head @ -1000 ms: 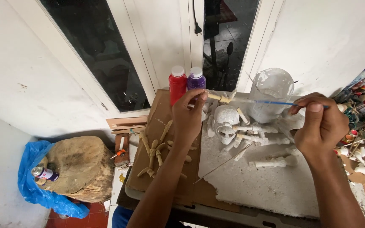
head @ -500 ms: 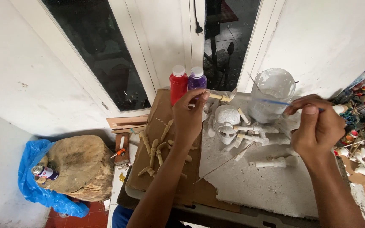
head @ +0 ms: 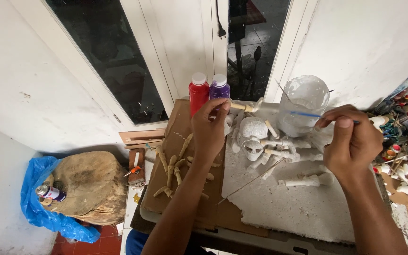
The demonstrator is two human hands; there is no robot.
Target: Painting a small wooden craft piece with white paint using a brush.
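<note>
Change: since a second ago the right hand (head: 352,141) has drawn back a little toward the right edge of the table, while the thin blue-handled paintbrush (head: 308,114) keeps its tip toward the piece; the stroke looks still in hand.
Left hand: the left hand (head: 209,130) is raised over the back of the brown cardboard sheet (head: 178,141), fingers closed round one end of a small wooden peg-shaped piece (head: 245,107), part bare wood and part white, held level and pointing right.
Right hand: fingers pinched shut on the brush handle, wrist bent, knuckles up.
Piece's place: in the air, just in front of the red paint bottle (head: 198,92) and purple paint bottle (head: 219,87) at the back edge.
Nearby: a white-smeared clear plastic jar (head: 305,103), a white skull-shaped carving (head: 252,134), white-painted pegs (head: 308,180) on the white foam slab (head: 279,208), and bare wooden pegs (head: 171,172) on the cardboard.
Floor: a wood stump (head: 90,184) on blue plastic (head: 36,208).
</note>
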